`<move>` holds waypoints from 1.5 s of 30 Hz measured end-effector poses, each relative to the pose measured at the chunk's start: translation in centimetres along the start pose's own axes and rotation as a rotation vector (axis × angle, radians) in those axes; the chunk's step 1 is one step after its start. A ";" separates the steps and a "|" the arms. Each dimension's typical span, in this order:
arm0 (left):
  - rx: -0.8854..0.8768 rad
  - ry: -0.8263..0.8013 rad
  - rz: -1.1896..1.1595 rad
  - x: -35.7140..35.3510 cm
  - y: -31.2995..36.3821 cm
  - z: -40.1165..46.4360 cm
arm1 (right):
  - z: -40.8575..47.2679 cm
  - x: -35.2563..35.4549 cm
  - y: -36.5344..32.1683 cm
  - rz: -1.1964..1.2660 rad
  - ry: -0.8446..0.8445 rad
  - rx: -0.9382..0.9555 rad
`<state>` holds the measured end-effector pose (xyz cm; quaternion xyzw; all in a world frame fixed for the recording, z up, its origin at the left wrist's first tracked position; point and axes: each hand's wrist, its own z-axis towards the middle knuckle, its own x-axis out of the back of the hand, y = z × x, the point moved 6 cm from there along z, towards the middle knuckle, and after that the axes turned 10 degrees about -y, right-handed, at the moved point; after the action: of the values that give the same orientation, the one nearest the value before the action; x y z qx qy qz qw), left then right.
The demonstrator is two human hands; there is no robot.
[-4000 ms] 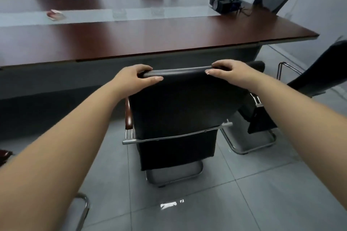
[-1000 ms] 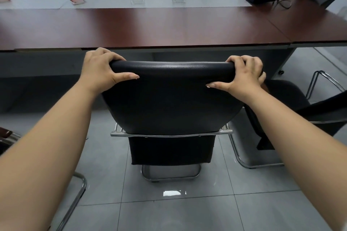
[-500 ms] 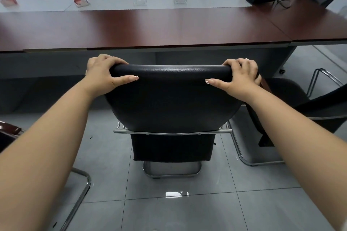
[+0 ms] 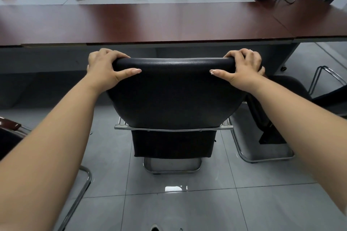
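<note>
2 hands grip the top edge of the black chair (image 4: 174,95), left hand (image 4: 105,67) at 10 o'clock, right hand (image 4: 242,69) at 2 o'clock, both curled over it. It faces the table (image 4: 150,22) at 12 o'clock; an uneven shove could knock the neighbouring chair (image 4: 285,84) at 3 o'clock.

Looking out from the person's head, forward and down, through a wide-angle lens. Facing squarely onto the back of the black chair (image 4: 174,95), close behind it, near enough for catching both forearms running in from the lower corners to the left hand (image 4: 105,67) and right hand (image 4: 244,69). Taking in the long brown table (image 4: 150,22) just beyond, spanning the whole upper frame and bending at the edges. Dropping steeply to the grey tiled floor (image 4: 187,212) directly beneath. Clipping a second chair (image 4: 293,86) at the right edge and a chrome chair frame (image 4: 82,189) at lower left.
</note>
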<state>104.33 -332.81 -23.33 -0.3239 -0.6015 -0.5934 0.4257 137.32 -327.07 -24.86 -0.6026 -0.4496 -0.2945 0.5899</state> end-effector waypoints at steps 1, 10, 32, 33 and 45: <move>0.007 -0.004 0.003 -0.1 0.0 0.0 | 0.0 -0.1 0.0 -0.004 -0.004 0.001; 0.040 0.017 0.007 0.2 0.8 -0.9 | -0.2 0.2 0.3 -0.010 0.005 0.027; -0.020 0.010 0.038 -1.5 1.4 -2.5 | -4.4 0.5 1.8 0.153 0.231 0.091; -0.003 0.051 -0.009 -1.2 1.0 -3.4 | -4.9 0.4 1.0 0.210 0.297 0.141; 0.197 0.175 -0.614 -3.6 -4.5 -14.1 | -9.0 -13.8 -11.5 0.490 -0.018 0.478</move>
<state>103.67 -346.77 -29.44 -0.0326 -0.6868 -0.6584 0.3062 122.83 -339.66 -30.72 -0.5402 -0.3529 -0.0249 0.7636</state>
